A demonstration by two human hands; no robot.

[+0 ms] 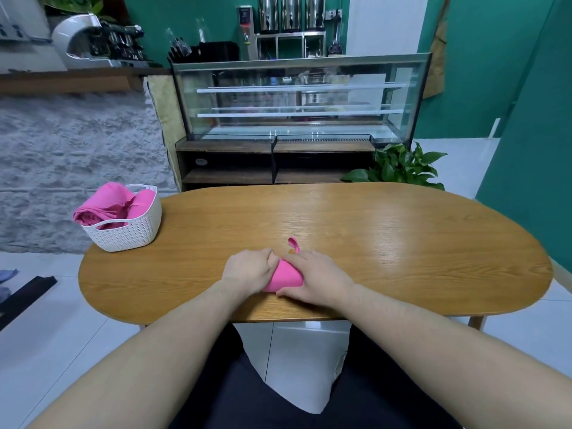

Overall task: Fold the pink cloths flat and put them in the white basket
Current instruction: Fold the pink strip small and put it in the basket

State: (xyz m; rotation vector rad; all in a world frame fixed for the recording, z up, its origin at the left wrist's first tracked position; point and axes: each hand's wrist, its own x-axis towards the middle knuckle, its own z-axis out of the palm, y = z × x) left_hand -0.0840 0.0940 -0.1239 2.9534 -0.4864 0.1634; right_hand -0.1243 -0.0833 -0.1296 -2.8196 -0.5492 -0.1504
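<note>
Head view shows your left hand [249, 267] and right hand [315, 277] both curled around a small pink cloth [284, 277] bundled between them on the near edge of the wooden table [402, 243]. One pink strip pokes up behind your knuckles. At the table's far left stands the white basket [127, 233], holding more pink cloths [108, 205].

Pretty bright, even indoor lighting here. Overhead light is glaring off the wooden table [387, 230] and reflecting in the glass display case [297, 97]. Wide-angle lens is bending the edges, corners going slightly soft.
</note>
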